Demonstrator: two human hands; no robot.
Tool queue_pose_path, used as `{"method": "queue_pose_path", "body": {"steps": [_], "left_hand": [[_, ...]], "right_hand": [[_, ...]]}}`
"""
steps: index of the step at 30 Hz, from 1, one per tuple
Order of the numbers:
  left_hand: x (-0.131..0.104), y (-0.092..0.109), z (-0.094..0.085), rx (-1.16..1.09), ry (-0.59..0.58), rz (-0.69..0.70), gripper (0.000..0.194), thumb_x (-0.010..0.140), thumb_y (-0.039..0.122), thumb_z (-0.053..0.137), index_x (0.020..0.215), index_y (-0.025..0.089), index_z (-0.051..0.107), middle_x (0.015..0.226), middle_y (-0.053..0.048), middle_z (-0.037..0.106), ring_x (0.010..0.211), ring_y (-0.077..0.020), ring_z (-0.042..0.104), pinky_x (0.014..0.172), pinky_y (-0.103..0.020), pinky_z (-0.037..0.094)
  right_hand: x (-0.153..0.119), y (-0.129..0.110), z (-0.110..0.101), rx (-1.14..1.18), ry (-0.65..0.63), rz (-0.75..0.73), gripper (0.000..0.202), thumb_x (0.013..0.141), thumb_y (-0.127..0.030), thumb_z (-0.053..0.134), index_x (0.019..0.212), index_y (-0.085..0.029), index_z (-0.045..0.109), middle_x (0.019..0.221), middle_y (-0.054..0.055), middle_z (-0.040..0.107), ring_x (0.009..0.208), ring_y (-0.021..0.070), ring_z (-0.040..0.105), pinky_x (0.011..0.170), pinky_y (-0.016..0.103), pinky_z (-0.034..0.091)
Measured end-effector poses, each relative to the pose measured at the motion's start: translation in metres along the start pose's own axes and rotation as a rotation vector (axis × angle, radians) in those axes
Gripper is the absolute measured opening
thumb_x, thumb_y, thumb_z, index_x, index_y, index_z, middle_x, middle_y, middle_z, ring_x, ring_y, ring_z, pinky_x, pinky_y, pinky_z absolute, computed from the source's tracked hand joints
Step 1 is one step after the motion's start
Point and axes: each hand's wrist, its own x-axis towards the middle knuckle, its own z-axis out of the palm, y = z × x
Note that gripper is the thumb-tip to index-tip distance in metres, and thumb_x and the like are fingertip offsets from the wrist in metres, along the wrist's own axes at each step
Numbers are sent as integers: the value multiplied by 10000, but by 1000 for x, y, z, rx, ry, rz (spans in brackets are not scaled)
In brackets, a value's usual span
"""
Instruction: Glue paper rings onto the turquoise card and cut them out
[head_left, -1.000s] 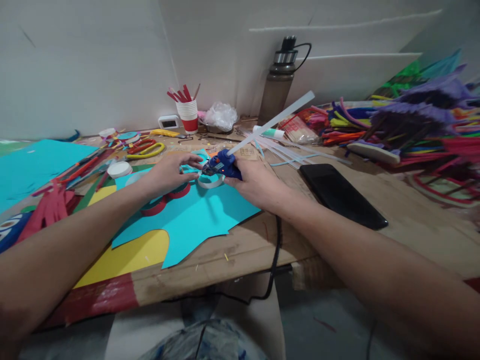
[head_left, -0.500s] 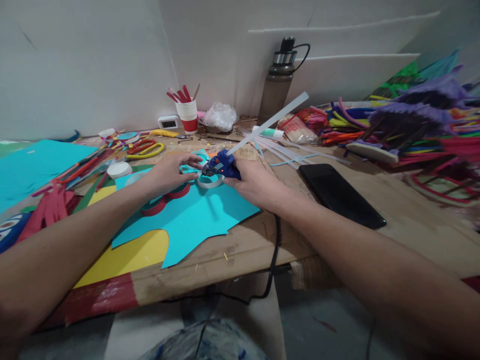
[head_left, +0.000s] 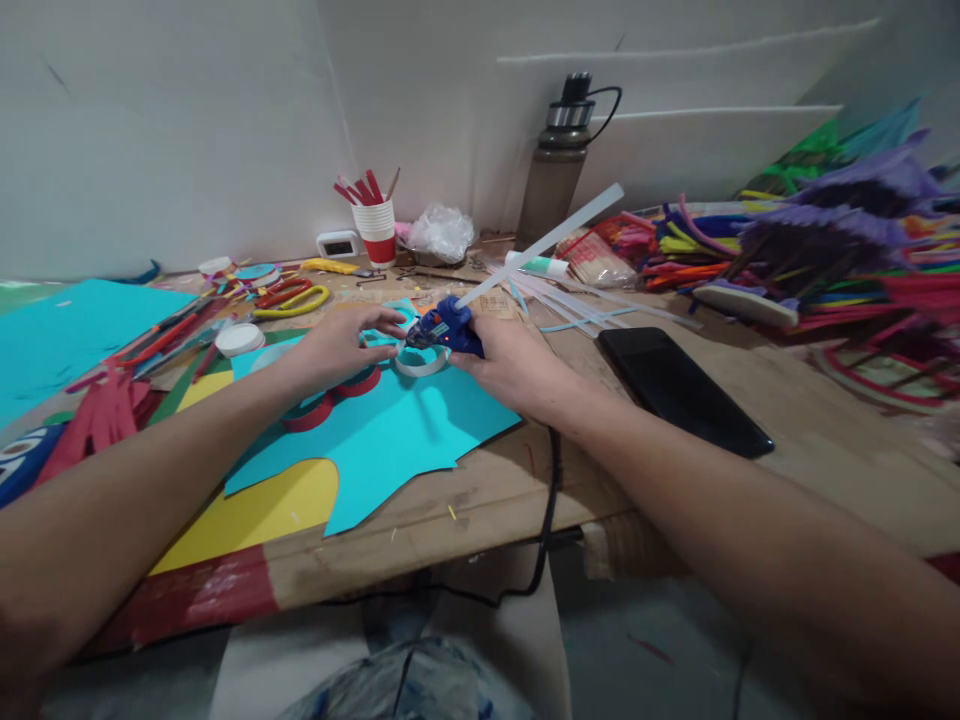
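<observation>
My right hand (head_left: 502,360) grips a blue hot glue gun (head_left: 446,325) with a long translucent glue stick jutting from its back. Its nozzle points left, close to my left fingertips, above a white paper ring (head_left: 421,368). My left hand (head_left: 341,345) is curled with thumb and fingers around the paper rings, its thumb tip at the white one; the exact contact is partly hidden. Red paper rings (head_left: 356,382) stand below that hand. All these rest on a cut sheet of turquoise paper (head_left: 390,440), over a yellow sheet (head_left: 262,510).
A black phone (head_left: 682,390) lies right of my right forearm. The gun's black cord (head_left: 553,490) hangs over the table edge. Behind are a paper cup (head_left: 373,235), a bottle (head_left: 555,180), loose glue sticks (head_left: 566,300) and yellow-handled scissors (head_left: 292,303). Colourful pipe cleaners (head_left: 697,240) crowd the right.
Almost nothing differs. The glue gun and my right hand have shifted very slightly to the right; my left hand keeps its place at the rings.
</observation>
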Motion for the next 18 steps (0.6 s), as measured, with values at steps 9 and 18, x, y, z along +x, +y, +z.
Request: {"method": "queue_pose_path", "body": {"steps": [9, 18], "left_hand": [[-2, 2, -1, 18, 9, 4, 396, 826, 305, 656, 1221, 275, 664, 1180, -39, 747, 1085, -245, 679, 969, -382, 528], [1, -2, 0, 20, 0, 32, 395, 829, 286, 657, 1222, 249, 662, 1173, -49, 750, 1088, -249, 681, 965, -390, 527]], "right_hand": [[-2, -3, -1, 10, -38, 3, 283, 896, -257, 623, 1162, -165, 653, 1091, 132, 721, 1009, 272, 661, 872, 363, 487], [-2, -6, -2, 5, -68, 35, 289, 912, -263, 613, 1177, -155, 653, 1093, 143, 728, 1010, 277, 665, 884, 369, 483]]}}
